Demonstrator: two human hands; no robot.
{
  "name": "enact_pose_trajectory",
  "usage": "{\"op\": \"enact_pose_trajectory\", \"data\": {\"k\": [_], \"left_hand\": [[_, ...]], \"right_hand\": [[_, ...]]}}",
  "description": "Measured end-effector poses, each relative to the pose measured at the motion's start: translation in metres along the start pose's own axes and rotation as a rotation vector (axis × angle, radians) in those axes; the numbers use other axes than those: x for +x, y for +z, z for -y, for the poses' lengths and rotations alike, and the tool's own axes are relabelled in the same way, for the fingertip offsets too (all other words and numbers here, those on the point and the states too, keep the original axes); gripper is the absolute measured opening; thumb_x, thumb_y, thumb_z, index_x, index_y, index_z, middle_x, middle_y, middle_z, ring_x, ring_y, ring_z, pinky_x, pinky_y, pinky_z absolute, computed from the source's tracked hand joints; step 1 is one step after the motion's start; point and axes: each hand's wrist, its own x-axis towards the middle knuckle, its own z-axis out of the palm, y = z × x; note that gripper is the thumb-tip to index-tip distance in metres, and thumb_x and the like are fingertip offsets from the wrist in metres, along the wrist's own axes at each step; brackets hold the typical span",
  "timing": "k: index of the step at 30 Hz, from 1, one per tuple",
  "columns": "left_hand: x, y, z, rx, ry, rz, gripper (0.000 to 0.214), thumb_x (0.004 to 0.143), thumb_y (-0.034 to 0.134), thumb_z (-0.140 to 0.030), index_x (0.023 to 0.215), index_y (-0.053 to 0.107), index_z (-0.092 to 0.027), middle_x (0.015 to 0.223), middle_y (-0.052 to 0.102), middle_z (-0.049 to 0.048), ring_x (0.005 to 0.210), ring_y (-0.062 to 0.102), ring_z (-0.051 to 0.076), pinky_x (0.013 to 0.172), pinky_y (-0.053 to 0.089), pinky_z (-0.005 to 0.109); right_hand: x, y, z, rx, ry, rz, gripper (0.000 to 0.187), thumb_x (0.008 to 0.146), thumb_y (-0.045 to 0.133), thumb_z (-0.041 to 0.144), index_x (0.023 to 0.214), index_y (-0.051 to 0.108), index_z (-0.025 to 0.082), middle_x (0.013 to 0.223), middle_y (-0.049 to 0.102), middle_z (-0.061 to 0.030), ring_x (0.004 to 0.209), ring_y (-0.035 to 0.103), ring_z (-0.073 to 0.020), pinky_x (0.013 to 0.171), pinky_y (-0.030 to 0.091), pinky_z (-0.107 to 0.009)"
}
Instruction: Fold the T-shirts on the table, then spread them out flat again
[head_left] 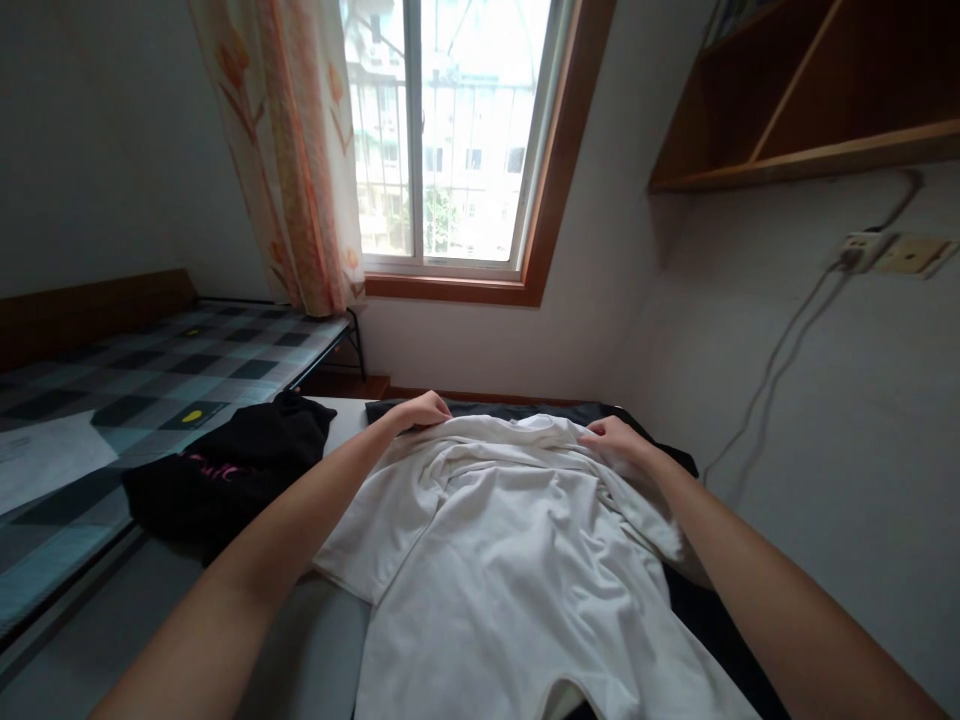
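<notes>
A white T-shirt (517, 560) lies spread in front of me, its collar end away from me and its body wrinkled. My left hand (421, 411) pinches the cloth at the far left shoulder. At the far right shoulder, my right hand (616, 440) has its fingers closed on the same shirt. The left sleeve lies flat beside my left forearm, while the right sleeve is bunched under my right arm. Dark cloth (495, 409) shows beyond the collar and along the right side beneath the shirt.
A black garment (232, 470) with pink lettering lies crumpled at left. Beyond it stands a bed with a checked mattress (225, 350) and a white paper (52, 455). A wooden shelf (802, 150) overhangs the right side, and a cable (772, 370) hangs from the wall socket (862, 250).
</notes>
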Motion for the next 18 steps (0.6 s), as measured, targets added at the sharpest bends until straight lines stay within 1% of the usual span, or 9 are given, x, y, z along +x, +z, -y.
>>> {"op": "enact_pose_trajectory", "data": {"k": [2,3,5,7,9,10,14,16,18], "left_hand": [[-0.003,-0.002,-0.003,-0.063,-0.076,0.107,0.038,0.063,0.074,-0.048,0.077,0.073,-0.013,0.059,0.063,0.0016,0.049,0.05,0.012,0.046,0.039,0.023],[-0.005,-0.002,-0.005,-0.103,-0.12,0.155,0.044,0.06,0.076,-0.054,0.074,0.072,-0.013,0.06,0.064,0.0021,0.049,0.051,0.013,0.046,0.04,0.024],[-0.007,-0.004,-0.008,-0.189,-0.182,0.231,0.056,0.054,0.077,-0.065,0.071,0.071,-0.013,0.061,0.065,0.0033,0.051,0.054,0.014,0.047,0.042,0.025],[-0.007,-0.005,-0.008,-0.261,-0.171,0.29,0.062,0.049,0.077,-0.07,0.072,0.071,-0.012,0.061,0.064,0.0036,0.052,0.055,0.015,0.048,0.044,0.025],[-0.006,-0.007,-0.006,-0.315,-0.118,0.352,0.064,0.046,0.079,-0.069,0.076,0.073,-0.012,0.06,0.063,0.0028,0.053,0.054,0.014,0.05,0.043,0.025],[-0.006,-0.009,-0.005,-0.325,-0.094,0.374,0.064,0.046,0.08,-0.067,0.078,0.073,-0.012,0.059,0.062,0.0022,0.052,0.053,0.013,0.05,0.043,0.024],[-0.006,-0.013,0.0,-0.303,-0.037,0.404,0.059,0.046,0.084,-0.057,0.084,0.075,-0.013,0.06,0.061,0.0,0.051,0.049,0.01,0.05,0.039,0.023],[-0.01,-0.013,-0.001,-0.295,-0.005,0.391,0.055,0.045,0.085,-0.051,0.083,0.074,-0.013,0.062,0.06,-0.0007,0.053,0.049,0.01,0.05,0.038,0.022],[-0.016,-0.012,-0.003,-0.275,0.039,0.358,0.052,0.045,0.085,-0.047,0.082,0.074,-0.013,0.063,0.059,-0.0017,0.054,0.048,0.009,0.05,0.036,0.021]], "right_hand": [[0.001,-0.005,-0.003,0.028,0.047,0.147,0.024,0.061,0.068,0.04,0.053,0.061,0.018,0.05,0.055,0.001,0.051,0.05,-0.0142,0.048,0.035,-0.025],[0.002,-0.009,-0.002,0.029,0.057,0.173,0.023,0.06,0.067,0.039,0.054,0.06,0.018,0.051,0.054,0.0014,0.052,0.049,-0.0135,0.049,0.035,-0.024],[0.002,-0.017,0.001,0.077,0.055,0.112,0.022,0.061,0.067,0.039,0.06,0.059,0.018,0.056,0.056,0.0012,0.056,0.05,-0.0133,0.052,0.037,-0.024],[0.0,-0.025,0.006,0.142,0.066,0.034,0.026,0.064,0.067,0.043,0.068,0.058,0.019,0.062,0.058,0.0002,0.061,0.051,-0.014,0.055,0.039,-0.024],[-0.005,-0.032,0.011,0.199,0.091,-0.006,0.031,0.068,0.065,0.049,0.073,0.055,0.02,0.067,0.059,-0.0008,0.064,0.052,-0.0151,0.057,0.042,-0.024],[-0.009,-0.035,0.014,0.232,0.107,0.017,0.034,0.07,0.064,0.052,0.075,0.054,0.02,0.069,0.06,-0.0013,0.066,0.053,-0.0157,0.058,0.044,-0.025],[-0.023,-0.046,0.022,0.488,0.193,0.275,0.042,0.073,0.062,0.062,0.08,0.058,0.021,0.08,0.067,-0.0049,0.076,0.062,-0.0195,0.063,0.051,-0.027],[-0.027,-0.049,0.024,0.587,0.232,0.283,0.045,0.071,0.064,0.064,0.08,0.061,0.02,0.081,0.069,-0.0066,0.078,0.064,-0.0208,0.067,0.053,-0.029],[-0.029,-0.052,0.024,0.591,0.249,0.257,0.046,0.066,0.069,0.063,0.078,0.065,0.019,0.077,0.07,-0.0072,0.077,0.065,-0.0216,0.068,0.053,-0.031]]}}
